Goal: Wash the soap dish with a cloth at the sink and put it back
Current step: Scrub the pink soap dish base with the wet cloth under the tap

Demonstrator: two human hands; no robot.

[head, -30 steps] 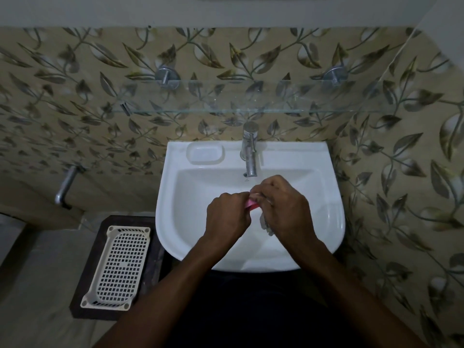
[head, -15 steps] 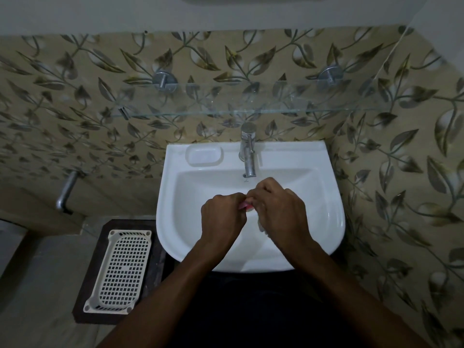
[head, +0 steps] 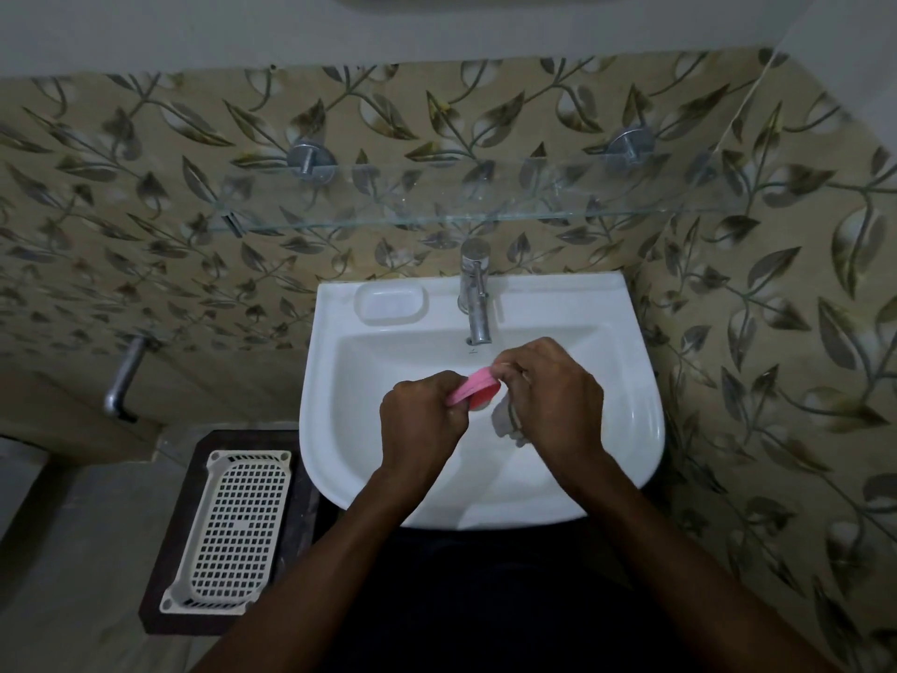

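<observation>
Over the bowl of the white sink [head: 626, 420], my left hand [head: 422, 425] grips the pink soap dish [head: 473, 388] by its left end, tilted on edge. My right hand [head: 558, 391] is closed on a grey cloth [head: 505, 420], whose loose end hangs below the fingers. The fingers of that hand press against the dish's right end. Most of the dish is hidden by both hands. The chrome tap [head: 475, 303] stands just behind the hands; I see no water running.
A moulded soap recess [head: 392, 303] sits on the sink's back left rim. A glass shelf [head: 437, 206] runs above the tap. A white perforated basket [head: 233, 531] lies on a dark stand at the left. A metal pipe [head: 124, 376] sticks out of the left wall.
More of the pink soap dish shows between the hands now, tilted up on edge. Both hands stay over the bowl at nearly the same spot.
</observation>
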